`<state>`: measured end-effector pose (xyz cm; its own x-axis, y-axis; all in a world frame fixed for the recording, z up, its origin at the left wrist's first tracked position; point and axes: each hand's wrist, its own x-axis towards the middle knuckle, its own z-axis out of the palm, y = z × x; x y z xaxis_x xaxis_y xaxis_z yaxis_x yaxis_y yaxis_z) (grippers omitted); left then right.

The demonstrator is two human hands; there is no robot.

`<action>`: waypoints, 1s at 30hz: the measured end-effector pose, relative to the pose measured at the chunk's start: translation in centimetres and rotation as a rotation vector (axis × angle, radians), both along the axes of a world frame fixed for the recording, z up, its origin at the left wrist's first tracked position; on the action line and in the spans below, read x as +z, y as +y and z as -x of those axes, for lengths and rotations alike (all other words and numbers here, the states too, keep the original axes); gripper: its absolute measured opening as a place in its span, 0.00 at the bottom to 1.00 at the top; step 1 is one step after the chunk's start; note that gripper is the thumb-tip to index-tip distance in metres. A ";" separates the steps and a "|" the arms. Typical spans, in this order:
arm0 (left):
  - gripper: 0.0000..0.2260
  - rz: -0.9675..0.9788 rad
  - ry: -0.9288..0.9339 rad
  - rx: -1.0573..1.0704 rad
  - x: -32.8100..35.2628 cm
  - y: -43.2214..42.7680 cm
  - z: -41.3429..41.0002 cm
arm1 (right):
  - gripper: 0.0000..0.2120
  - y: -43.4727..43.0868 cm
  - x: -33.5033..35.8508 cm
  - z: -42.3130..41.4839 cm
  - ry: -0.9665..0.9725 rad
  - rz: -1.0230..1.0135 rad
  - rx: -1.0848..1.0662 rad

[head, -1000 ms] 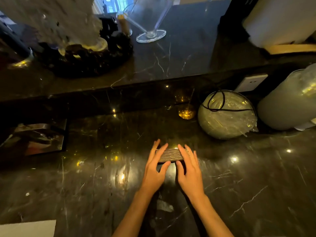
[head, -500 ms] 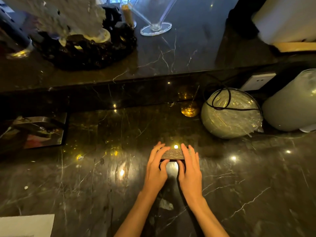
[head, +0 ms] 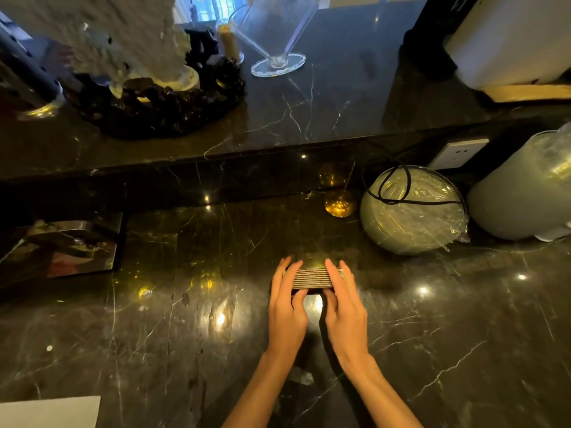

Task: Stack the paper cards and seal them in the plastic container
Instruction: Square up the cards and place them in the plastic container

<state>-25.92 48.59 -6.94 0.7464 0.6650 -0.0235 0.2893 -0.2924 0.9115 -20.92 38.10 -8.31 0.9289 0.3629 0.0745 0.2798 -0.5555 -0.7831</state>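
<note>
Two hands square up one stack of cards on the dark marble surface.

The left hand (head: 285, 307) and right hand (head: 344, 307) each grip an end of the stack of cards (head: 312, 278), fingers curled over its top, thumbs at its near edge. Beyond the stack to the right sit one wrapped round bowl (head: 412, 211) and one small gold dish (head: 339, 205); one paper sheet (head: 49, 410) lies near left.
</note>
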 end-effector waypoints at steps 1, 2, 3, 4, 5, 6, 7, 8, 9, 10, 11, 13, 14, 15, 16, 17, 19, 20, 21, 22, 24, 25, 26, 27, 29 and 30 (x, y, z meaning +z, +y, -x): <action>0.27 -0.022 -0.022 0.004 0.2 -0.1 0.1 | 0.35 -0.1 -0.1 0.0 -0.025 -0.007 0.018; 0.28 -0.032 -0.033 -0.004 0.3 -0.3 0.2 | 0.35 -0.1 -0.1 0.0 -0.032 -0.006 0.026; 0.28 -0.026 -0.022 -0.013 0.3 -0.3 0.2 | 0.35 0.0 -0.1 0.0 -0.012 0.009 0.025; 0.27 -0.003 -0.001 -0.017 0.3 -0.3 0.2 | 0.34 0.1 -0.3 0.2 0.016 0.037 0.024; 0.26 0.019 0.019 -0.017 0.2 -0.3 0.3 | 0.32 0.1 -0.4 0.4 0.040 0.061 0.024; 0.27 0.028 0.026 -0.015 0.2 -0.3 0.4 | 0.31 0.0 -0.5 0.6 0.048 0.072 0.017; 0.27 0.021 0.017 -0.016 0.2 -0.3 0.5 | 0.30 0.0 -0.6 0.7 0.039 0.068 0.007; 0.29 0.007 0.000 -0.024 0.2 -0.2 0.6 | 0.31 -0.1 -0.5 0.8 0.021 0.058 -0.004; 0.30 -0.003 -0.008 -0.038 0.2 -0.1 0.8 | 0.32 -0.2 -0.5 0.9 0.009 0.054 -0.014; 0.30 -0.002 -0.001 -0.057 0.2 -0.1 1.0 | 0.33 -0.3 -0.4 1.1 0.011 0.055 -0.021; 0.30 0.003 0.021 -0.076 0.2 -0.3 1.2 | 0.33 -0.3 -0.3 1.4 0.025 0.060 -0.023; 0.29 -0.001 0.056 -0.090 0.1 -0.5 1.6 | 0.31 -0.6 -0.4 1.8 0.059 0.067 -0.025; 0.30 -0.003 0.055 -0.094 0.1 -0.5 1.7 | 0.31 -0.7 -0.3 1.8 0.049 0.061 -0.029; 0.31 -0.009 0.045 -0.098 -0.1 -0.4 1.7 | 0.32 -0.8 -0.1 1.7 0.017 0.062 -0.035; 0.32 -0.023 0.038 -0.104 -0.2 -0.2 1.8 | 0.34 -1.0 0.1 1.7 -0.017 0.063 -0.039; 0.32 -0.035 0.042 -0.113 -0.2 -0.2 2.0 | 0.34 -1.2 0.2 1.8 -0.036 0.067 -0.039; 0.31 -0.065 0.073 -0.137 -0.3 -0.7 2.6 | 0.33 -1.6 -0.2 2.4 -0.007 0.071 -0.043; 0.29 -0.091 0.079 -0.143 -0.4 -1.0 2.8 | 0.33 -1.8 -0.4 2.6 0.026 0.066 -0.044; 0.28 -0.113 0.072 -0.139 -0.6 -1.2 3.0 | 0.32 -1.9 -0.7 2.7 0.052 0.051 -0.041; 0.27 -0.119 0.063 -0.134 -0.7 -1.3 3.1 | 0.33 -1.9 -0.8 2.7 0.059 0.038 -0.031; 0.24 -0.111 0.080 -0.124 -0.6 -1.2 2.9 | 0.33 -2.0 -0.6 2.4 0.057 0.042 -0.008; 0.23 -0.113 0.099 -0.120 -0.3 -1.2 2.8 | 0.32 -2.0 -0.4 2.3 0.058 0.059 0.006; 0.22 -0.105 0.114 -0.120 0.3 -1.2 2.8 | 0.31 -2.1 0.1 2.1 0.054 0.070 0.020; 0.22 -0.090 0.127 -0.133 0.9 -1.1 2.7 | 0.30 -2.2 0.8 1.9 0.041 0.078 0.036; 0.20 -0.063 0.184 -0.206 2.4 -0.4 2.6 | 0.28 -2.8 2.5 1.5 0.037 0.089 0.079; 0.20 -0.072 0.215 -0.256 3.3 0.2 2.7 | 0.27 -3.2 3.4 1.4 0.051 0.077 0.097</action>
<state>-28.61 48.76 -3.63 0.8724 0.4623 -0.1587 0.3818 -0.4417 0.8119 -22.32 34.86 -4.92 0.8909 0.4541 -0.0040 0.2959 -0.5871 -0.7535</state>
